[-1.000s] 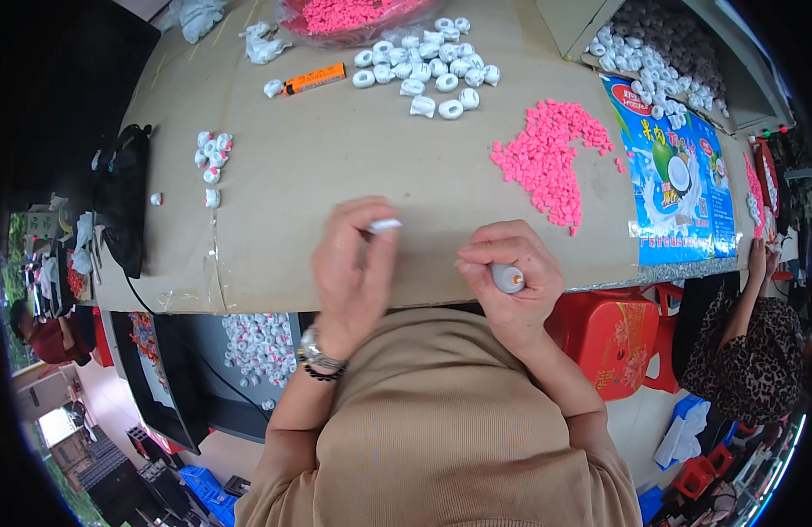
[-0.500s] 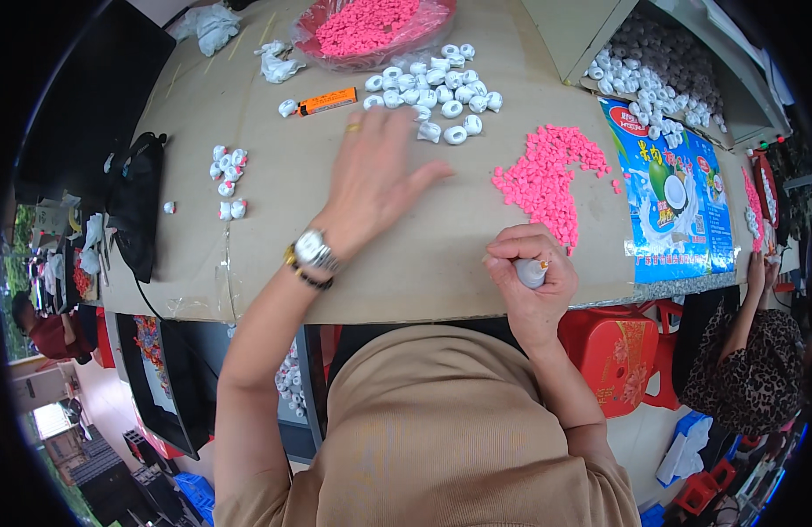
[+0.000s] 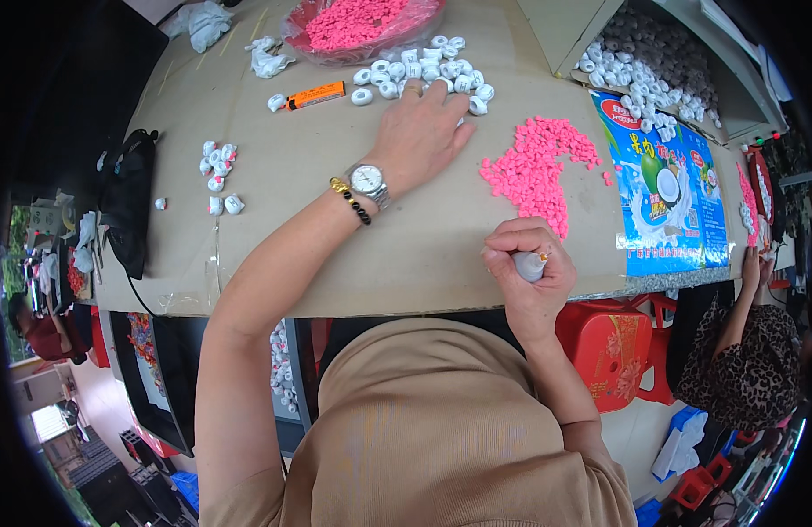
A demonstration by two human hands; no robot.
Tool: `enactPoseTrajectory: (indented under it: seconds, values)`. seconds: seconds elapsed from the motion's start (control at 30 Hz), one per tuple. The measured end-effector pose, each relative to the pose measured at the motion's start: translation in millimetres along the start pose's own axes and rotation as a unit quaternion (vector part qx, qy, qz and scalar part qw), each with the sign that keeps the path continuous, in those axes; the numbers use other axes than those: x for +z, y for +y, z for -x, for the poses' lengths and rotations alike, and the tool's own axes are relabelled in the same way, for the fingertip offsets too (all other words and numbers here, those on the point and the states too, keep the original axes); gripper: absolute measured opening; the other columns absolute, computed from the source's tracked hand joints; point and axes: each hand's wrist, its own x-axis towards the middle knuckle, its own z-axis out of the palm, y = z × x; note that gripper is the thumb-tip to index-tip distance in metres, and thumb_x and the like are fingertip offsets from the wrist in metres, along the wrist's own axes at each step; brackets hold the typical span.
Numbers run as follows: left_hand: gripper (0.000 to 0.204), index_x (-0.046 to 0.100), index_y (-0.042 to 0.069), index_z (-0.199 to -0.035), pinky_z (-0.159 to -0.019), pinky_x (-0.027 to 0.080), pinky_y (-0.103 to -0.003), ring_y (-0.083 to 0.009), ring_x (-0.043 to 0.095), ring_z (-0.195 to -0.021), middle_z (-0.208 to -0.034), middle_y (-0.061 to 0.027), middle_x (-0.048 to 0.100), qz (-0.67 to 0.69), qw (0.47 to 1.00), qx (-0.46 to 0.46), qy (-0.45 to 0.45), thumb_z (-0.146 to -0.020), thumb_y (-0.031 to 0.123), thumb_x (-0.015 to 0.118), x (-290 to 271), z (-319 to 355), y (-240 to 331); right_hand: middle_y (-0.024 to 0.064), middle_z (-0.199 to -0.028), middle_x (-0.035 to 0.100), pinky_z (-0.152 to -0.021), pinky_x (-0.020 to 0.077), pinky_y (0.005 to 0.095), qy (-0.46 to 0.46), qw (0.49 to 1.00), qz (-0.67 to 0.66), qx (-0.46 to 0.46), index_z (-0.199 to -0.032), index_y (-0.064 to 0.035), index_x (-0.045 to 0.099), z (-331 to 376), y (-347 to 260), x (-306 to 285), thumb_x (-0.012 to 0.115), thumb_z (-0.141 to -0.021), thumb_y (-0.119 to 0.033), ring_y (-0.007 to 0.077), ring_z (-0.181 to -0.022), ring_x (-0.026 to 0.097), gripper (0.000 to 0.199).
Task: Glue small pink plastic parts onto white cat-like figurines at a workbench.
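Note:
My left hand, with a watch and a beaded bracelet at its wrist, reaches over the near edge of a cluster of small round white pieces. Its fingers are spread, and the fingertips touch or cover some of them. Near the table's front edge my right hand is closed round a small whitish squeeze bottle, whose narrow tip points up. Just beyond that hand lies a pile of small pink pieces. At the left sits a small group of white pieces with pink bits.
A plastic-lined bowl of pink pieces stands at the back. Left of the white cluster lies an orange box. An open container spills white pieces beside a blue printed sheet. Another person works at far right.
My left hand has moved right and forward onto the white pieces. My right hand keeps its hold on the bottle in about the same place. The view has shifted slightly.

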Motion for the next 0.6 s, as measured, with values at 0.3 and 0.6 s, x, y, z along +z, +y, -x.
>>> enactPoseTrajectory:
  seconds: [0.3, 0.6]
  values:
    - [0.024, 0.054, 0.003, -0.091, -0.058, 0.048, -0.037, -0.0292, 0.057, -0.069, -0.084, -0.0098, 0.061, 0.066, 0.998, -0.019, -0.016, -0.083, 0.022, 0.067, -40.5, 47.7, 0.3, 0.0052, -0.076, 0.062, -0.064, 0.0439, 0.027, -0.003, 1.0, -0.012, -0.008, -0.077, -0.0016, 0.062, -0.1, -0.1, -5.9, 0.066, -0.07, 0.01, 0.0157, -0.071, 0.057, 0.014]
    - [0.043, 0.057, 0.003, -0.099, -0.047, 0.04, -0.026, -0.0223, 0.055, -0.075, -0.095, -0.0122, 0.061, 0.886, 0.203, -0.416, -0.027, -0.098, 0.043, 0.042, -66.1, 85.9, 33.2, 0.002, -0.086, 0.061, -0.07, 0.0459, 0.026, -0.006, 0.98, -0.121, 0.158, -0.088, -0.0022, 0.061, -1.7, -5.6, 0.3, 0.067, -0.07, 0.009, 0.012, -0.078, 0.057, 0.022]
